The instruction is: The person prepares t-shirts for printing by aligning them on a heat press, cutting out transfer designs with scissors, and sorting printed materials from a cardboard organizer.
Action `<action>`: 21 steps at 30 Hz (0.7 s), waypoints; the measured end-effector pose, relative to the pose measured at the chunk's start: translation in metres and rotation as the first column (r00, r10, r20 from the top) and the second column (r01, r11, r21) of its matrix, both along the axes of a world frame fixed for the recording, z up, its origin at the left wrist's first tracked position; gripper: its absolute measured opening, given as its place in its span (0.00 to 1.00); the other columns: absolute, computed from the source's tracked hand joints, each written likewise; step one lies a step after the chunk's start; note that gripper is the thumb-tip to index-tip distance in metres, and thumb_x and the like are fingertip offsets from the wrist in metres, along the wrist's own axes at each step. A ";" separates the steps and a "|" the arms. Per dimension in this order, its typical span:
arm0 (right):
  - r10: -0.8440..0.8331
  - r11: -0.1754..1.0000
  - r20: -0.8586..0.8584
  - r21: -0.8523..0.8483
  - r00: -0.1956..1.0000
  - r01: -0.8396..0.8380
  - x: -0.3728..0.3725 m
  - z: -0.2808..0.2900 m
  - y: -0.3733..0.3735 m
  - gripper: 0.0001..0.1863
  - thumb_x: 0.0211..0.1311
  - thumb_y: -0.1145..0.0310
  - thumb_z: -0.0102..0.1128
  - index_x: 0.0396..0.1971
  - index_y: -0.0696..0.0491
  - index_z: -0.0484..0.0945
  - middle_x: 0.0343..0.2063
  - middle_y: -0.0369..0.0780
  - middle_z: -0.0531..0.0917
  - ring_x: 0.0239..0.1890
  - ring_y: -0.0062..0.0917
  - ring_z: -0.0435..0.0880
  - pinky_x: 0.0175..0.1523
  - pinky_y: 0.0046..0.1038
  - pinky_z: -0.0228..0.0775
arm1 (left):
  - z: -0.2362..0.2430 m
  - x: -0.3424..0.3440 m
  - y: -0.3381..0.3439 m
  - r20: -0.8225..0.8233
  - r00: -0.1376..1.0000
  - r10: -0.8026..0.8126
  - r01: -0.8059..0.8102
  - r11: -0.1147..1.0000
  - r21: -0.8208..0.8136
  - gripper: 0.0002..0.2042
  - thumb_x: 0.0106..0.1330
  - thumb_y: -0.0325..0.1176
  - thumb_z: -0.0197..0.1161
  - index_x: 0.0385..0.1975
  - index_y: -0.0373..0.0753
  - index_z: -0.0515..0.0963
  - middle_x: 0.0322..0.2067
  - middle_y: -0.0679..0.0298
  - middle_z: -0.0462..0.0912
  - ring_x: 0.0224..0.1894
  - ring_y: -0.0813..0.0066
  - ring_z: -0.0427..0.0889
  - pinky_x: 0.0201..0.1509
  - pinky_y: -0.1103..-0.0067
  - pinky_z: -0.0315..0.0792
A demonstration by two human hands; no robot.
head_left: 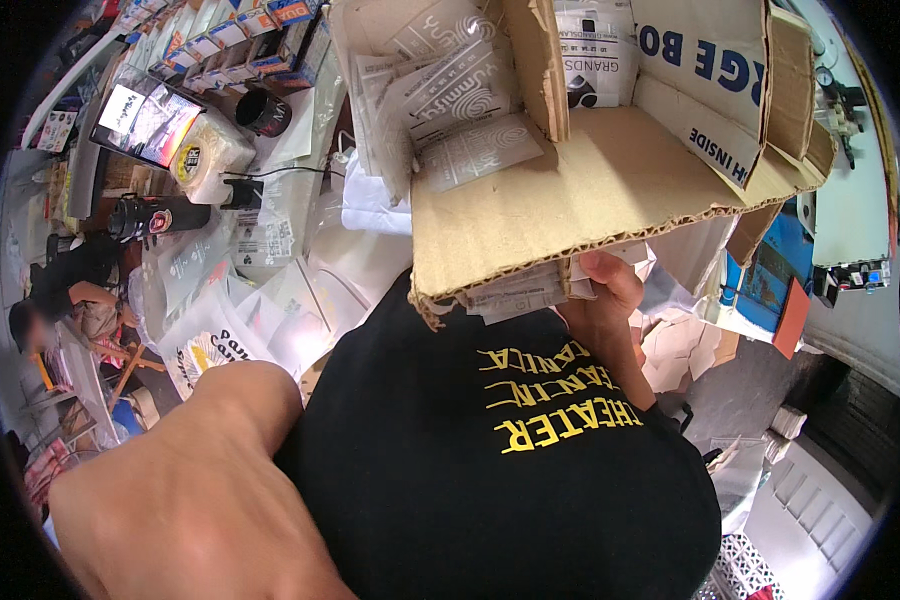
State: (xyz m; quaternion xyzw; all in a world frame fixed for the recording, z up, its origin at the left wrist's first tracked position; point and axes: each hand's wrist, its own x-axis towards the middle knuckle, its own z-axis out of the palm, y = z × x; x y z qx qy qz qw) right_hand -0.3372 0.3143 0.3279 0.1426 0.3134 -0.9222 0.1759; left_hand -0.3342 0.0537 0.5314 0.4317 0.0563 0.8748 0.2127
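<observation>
A cardboard shelf [610, 170] with compartments stands at the far side, in front of my black shirt. Translucent printed plastic packets [460, 95] lean in its upper left compartment, and one flat packet [485, 152] lies on the shelf board. Below the board, my right hand [615, 285] is closed at the lower compartment, next to a stack of plastic packets [518, 290]. The shelf edge and packets partly hide its fingers, so what it grips is unclear. My left hand [190, 510] looms large and close at the lower left, its fingers out of sight.
Left of the shelf, a cluttered table carries clear plastic bags [310, 300], a tape roll [195, 160], a black mug [263, 112] and a black flask [155, 217]. Small boxes [230, 40] line the back. Another person [80, 290] is at far left. A blue object [775, 270] is right.
</observation>
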 end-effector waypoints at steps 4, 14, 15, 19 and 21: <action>0.049 0.990 0.080 0.125 0.996 -0.059 0.003 -0.009 0.005 0.32 0.46 0.63 0.56 0.55 0.58 0.70 0.47 0.46 0.80 0.50 0.38 0.80 0.56 0.40 0.72 | -0.011 -0.014 0.005 -0.061 0.998 -0.029 0.029 1.000 -0.003 0.14 0.67 0.28 0.53 0.18 0.31 0.75 0.18 0.55 0.73 0.19 0.64 0.77 0.30 0.55 0.80; -0.064 0.996 -0.137 0.056 0.989 0.072 -0.007 -0.008 -0.008 0.33 0.46 0.69 0.58 0.57 0.59 0.67 0.48 0.47 0.79 0.51 0.39 0.80 0.58 0.43 0.72 | -0.073 0.016 0.028 -0.717 0.652 -0.247 -0.746 -0.381 -0.547 0.34 0.60 0.46 0.68 0.63 0.36 0.67 0.11 0.64 0.72 0.15 0.63 0.77 0.22 0.70 0.69; -0.066 0.994 -0.124 0.075 0.990 0.076 -0.006 -0.006 -0.009 0.33 0.45 0.69 0.58 0.57 0.59 0.67 0.47 0.47 0.79 0.51 0.39 0.80 0.58 0.42 0.72 | -0.072 0.017 0.027 -0.700 0.681 -0.214 -0.717 -0.387 -0.580 0.34 0.59 0.46 0.68 0.64 0.38 0.67 0.11 0.63 0.72 0.16 0.62 0.77 0.22 0.69 0.70; -0.055 0.993 -0.088 0.097 0.995 0.064 -0.007 -0.002 -0.010 0.34 0.45 0.69 0.58 0.57 0.59 0.67 0.46 0.46 0.79 0.50 0.39 0.80 0.58 0.41 0.73 | -0.070 0.008 0.023 -0.710 0.641 -0.293 -0.766 -0.313 -0.562 0.32 0.63 0.46 0.65 0.62 0.34 0.64 0.17 0.58 0.79 0.17 0.56 0.80 0.21 0.67 0.73; -0.055 0.994 -0.092 0.086 0.994 0.062 -0.008 0.001 -0.012 0.34 0.44 0.69 0.58 0.57 0.59 0.67 0.46 0.46 0.79 0.49 0.39 0.80 0.58 0.41 0.73 | -0.071 0.007 0.022 -0.691 0.639 -0.338 -0.768 -0.313 -0.558 0.32 0.63 0.46 0.65 0.62 0.34 0.64 0.18 0.57 0.79 0.18 0.55 0.80 0.22 0.67 0.74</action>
